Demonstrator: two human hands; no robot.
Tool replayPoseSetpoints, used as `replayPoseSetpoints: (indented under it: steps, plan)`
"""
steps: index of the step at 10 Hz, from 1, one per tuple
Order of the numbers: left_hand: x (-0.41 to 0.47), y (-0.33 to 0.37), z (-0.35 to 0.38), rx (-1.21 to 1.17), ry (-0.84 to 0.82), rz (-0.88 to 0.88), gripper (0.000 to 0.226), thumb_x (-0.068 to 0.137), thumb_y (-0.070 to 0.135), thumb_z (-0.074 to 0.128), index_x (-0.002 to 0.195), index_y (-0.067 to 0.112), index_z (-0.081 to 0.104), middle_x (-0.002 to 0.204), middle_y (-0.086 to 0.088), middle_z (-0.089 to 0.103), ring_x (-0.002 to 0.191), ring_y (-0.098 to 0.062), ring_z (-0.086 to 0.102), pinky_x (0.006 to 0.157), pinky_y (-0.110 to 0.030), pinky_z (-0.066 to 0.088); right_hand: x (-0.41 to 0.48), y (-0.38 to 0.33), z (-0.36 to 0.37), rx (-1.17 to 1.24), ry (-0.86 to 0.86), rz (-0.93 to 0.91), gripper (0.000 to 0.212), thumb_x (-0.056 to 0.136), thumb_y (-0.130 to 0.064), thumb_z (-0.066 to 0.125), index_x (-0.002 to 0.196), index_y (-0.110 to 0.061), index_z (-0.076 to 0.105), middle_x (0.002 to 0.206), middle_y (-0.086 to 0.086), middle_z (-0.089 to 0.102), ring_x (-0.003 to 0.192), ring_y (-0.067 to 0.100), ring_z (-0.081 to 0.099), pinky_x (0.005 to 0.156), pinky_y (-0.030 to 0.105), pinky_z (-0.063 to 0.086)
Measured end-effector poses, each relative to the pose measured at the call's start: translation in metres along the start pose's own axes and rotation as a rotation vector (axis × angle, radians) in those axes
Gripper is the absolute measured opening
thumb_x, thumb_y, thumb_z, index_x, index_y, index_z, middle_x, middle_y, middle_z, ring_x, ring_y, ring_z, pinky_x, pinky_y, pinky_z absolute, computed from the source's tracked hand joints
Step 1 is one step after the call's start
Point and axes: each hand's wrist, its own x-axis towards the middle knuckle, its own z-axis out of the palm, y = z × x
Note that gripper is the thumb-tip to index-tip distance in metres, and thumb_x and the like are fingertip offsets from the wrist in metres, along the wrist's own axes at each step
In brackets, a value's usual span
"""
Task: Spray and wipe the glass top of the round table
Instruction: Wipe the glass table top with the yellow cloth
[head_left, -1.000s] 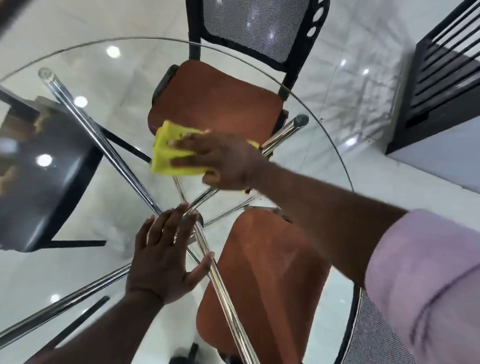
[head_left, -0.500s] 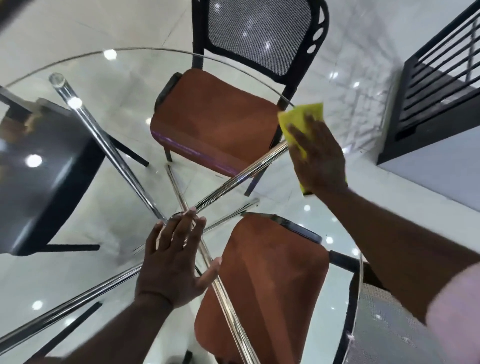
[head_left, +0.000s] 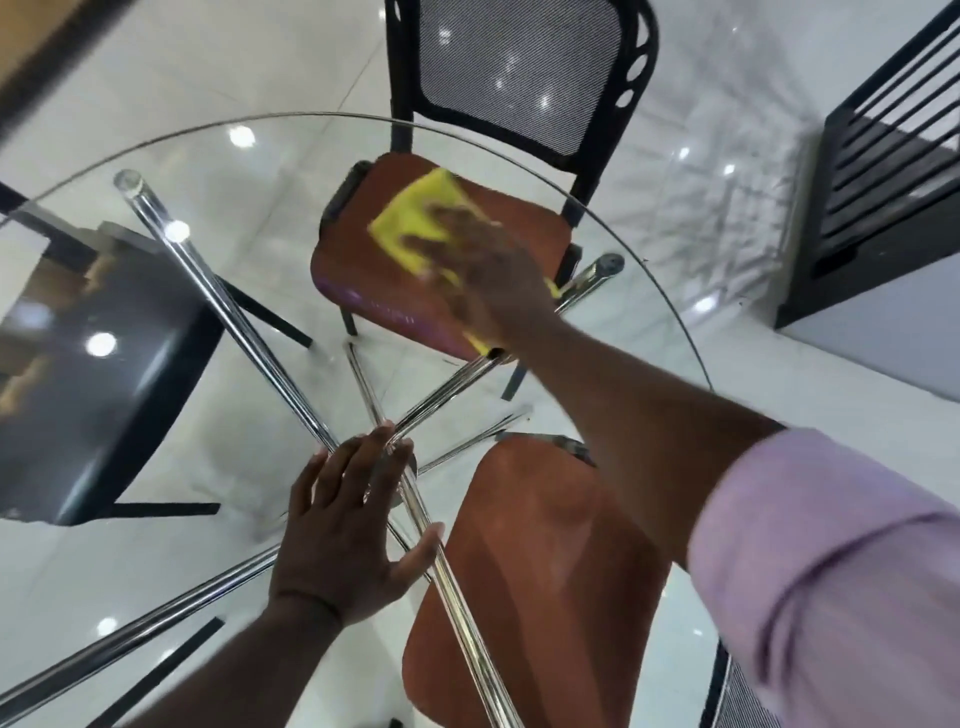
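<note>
One yellow cloth (head_left: 415, 221), soft, squarish, lies flat on the round glass table (head_left: 249, 395) under right hand (head_left: 488, 275), pressing it. Left hand (head_left: 343, 525) released, flat. Two orange chairs (head_left: 540, 587).

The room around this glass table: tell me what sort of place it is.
Probably a dining area in a home or office: a round glass table top on chrome legs, mesh-backed chairs with brown seats tucked under it, and a glossy white tiled floor.
</note>
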Motion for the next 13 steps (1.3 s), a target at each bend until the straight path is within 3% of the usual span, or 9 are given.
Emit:
replayPoseSetpoints:
  steps: [2,3,4,6,8,9,10,11,13]
  plan:
    - [0.0,0.003,-0.003,-0.002,0.016,0.004,0.086,0.081,0.068,0.062,0.15,0.017,0.054,0.161,-0.006,0.046,0.143,-0.034,0.045,0.12,-0.055,0.031,-0.139,0.015,-0.054,-0.643,0.298,0.457,0.05,0.115,-0.046,0.038,0.165,-0.039,0.043,0.176,-0.002,0.034,0.163,0.025,0.033,0.125,0.046,0.039]
    - [0.0,0.003,-0.002,-0.011,0.028,0.011,0.085,0.081,0.067,0.063,0.15,0.018,0.054,0.16,-0.005,0.046,0.142,-0.033,0.045,0.118,-0.056,0.033,-0.192,-0.011,-0.074,0.575,-0.009,-0.244,0.047,0.115,-0.043,0.043,0.162,-0.038,0.046,0.175,-0.001,0.034,0.164,0.024,0.031,0.13,0.041,0.03]
    - [0.0,0.002,0.002,-0.015,0.068,0.021,0.083,0.081,0.066,0.063,0.148,0.019,0.054,0.159,-0.006,0.047,0.142,-0.034,0.044,0.116,-0.056,0.035,-0.234,-0.012,-0.096,-0.068,-0.115,-0.295,0.043,0.114,-0.038,0.049,0.157,-0.04,0.054,0.17,0.001,0.045,0.158,0.021,0.044,0.126,0.043,0.037]
    - [-0.011,0.0,0.003,0.067,0.057,0.235,0.077,0.09,0.072,0.052,0.152,0.028,0.051,0.164,-0.007,0.042,0.144,-0.037,0.045,0.115,-0.057,0.035,-0.316,-0.09,-0.074,-0.214,0.192,0.697,0.051,0.111,-0.044,0.036,0.158,-0.037,0.054,0.173,0.004,0.041,0.156,0.033,0.044,0.116,0.056,0.046]
    - [-0.016,0.004,0.002,0.102,-0.003,0.387,0.071,0.095,0.071,0.044,0.158,0.038,0.043,0.17,-0.003,0.034,0.151,-0.032,0.04,0.12,-0.057,0.031,-0.406,-0.096,-0.125,-0.22,-0.243,-0.278,0.05,0.103,-0.031,0.068,0.152,-0.042,0.061,0.171,-0.001,0.045,0.159,0.027,0.041,0.123,0.061,0.038]
    - [-0.016,0.003,0.005,0.103,-0.011,0.393,0.071,0.096,0.071,0.042,0.159,0.037,0.041,0.17,-0.002,0.033,0.154,-0.03,0.037,0.122,-0.058,0.029,-0.382,-0.053,-0.123,-0.336,-0.104,-0.029,0.05,0.106,-0.033,0.06,0.154,-0.043,0.056,0.17,0.001,0.046,0.157,0.027,0.045,0.124,0.063,0.033]
    - [-0.012,0.002,0.007,0.108,-0.006,0.383,0.072,0.095,0.07,0.043,0.159,0.036,0.041,0.169,-0.002,0.036,0.154,-0.029,0.037,0.122,-0.056,0.03,-0.298,-0.008,-0.107,-0.416,0.155,0.593,0.053,0.108,-0.046,0.038,0.161,-0.048,0.043,0.177,-0.006,0.032,0.163,0.024,0.033,0.126,0.059,0.033]
    - [-0.014,0.003,0.007,0.101,-0.019,0.367,0.073,0.093,0.069,0.048,0.158,0.035,0.043,0.168,-0.001,0.037,0.153,-0.028,0.038,0.122,-0.056,0.03,-0.263,-0.031,-0.082,-0.348,0.211,0.816,0.054,0.106,-0.044,0.039,0.159,-0.047,0.046,0.178,-0.005,0.031,0.163,0.027,0.031,0.124,0.058,0.036]
    - [-0.011,0.005,0.0,0.061,-0.058,0.323,0.082,0.09,0.068,0.053,0.157,0.021,0.043,0.168,0.003,0.036,0.152,-0.026,0.04,0.122,-0.054,0.029,-0.287,-0.063,-0.078,-0.251,-0.176,-0.167,0.05,0.109,-0.033,0.051,0.159,-0.041,0.052,0.172,-0.002,0.042,0.162,0.025,0.037,0.128,0.049,0.035]
